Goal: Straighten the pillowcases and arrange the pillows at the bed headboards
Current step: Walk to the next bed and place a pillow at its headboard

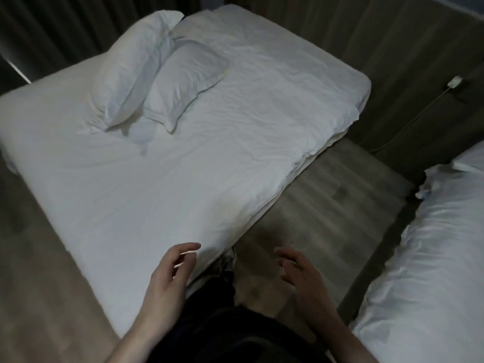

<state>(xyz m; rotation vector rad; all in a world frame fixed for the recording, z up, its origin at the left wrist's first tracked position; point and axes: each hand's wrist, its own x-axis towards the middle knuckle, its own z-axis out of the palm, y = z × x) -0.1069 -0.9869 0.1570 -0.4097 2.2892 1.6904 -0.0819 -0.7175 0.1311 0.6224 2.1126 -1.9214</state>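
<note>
Two white pillows lay on the left bed (pixel 162 179), up toward its far left part and well away from the person. The larger pillow (pixel 131 69) stood propped at a slant, its upper end near the dark curtain (pixel 52 30) behind the bed; its case was creased and bunched at the lower corner. The smaller pillow (pixel 183 82) lay flat just beside it on the right, touching it along one long edge, its case wrinkled, with a loose flange at the near end. Both sat on a rumpled white sheet that covered the mattress; the sheet's right edge hung in uneven folds over the side.

Nothing lay on the bed between the pillows and the person. A strip of wood-patterned floor (pixel 327 192) ran between this bed and a second bed (pixel 432 258) at the right, also covered in white bedding. On the panelled wall (pixel 406 61) beyond the gap, a small white plug or adapter (pixel 455 82) hung with a thin cable trailing down toward the floor.

The left hand (pixel 170 271) hovered over the near corner of the left bed, fingers loosely curled and spread, gripping nothing. The right hand (pixel 298 273) hung over the floor gap, fingers likewise relaxed and empty. Dark clothing showed below the forearms.
</note>
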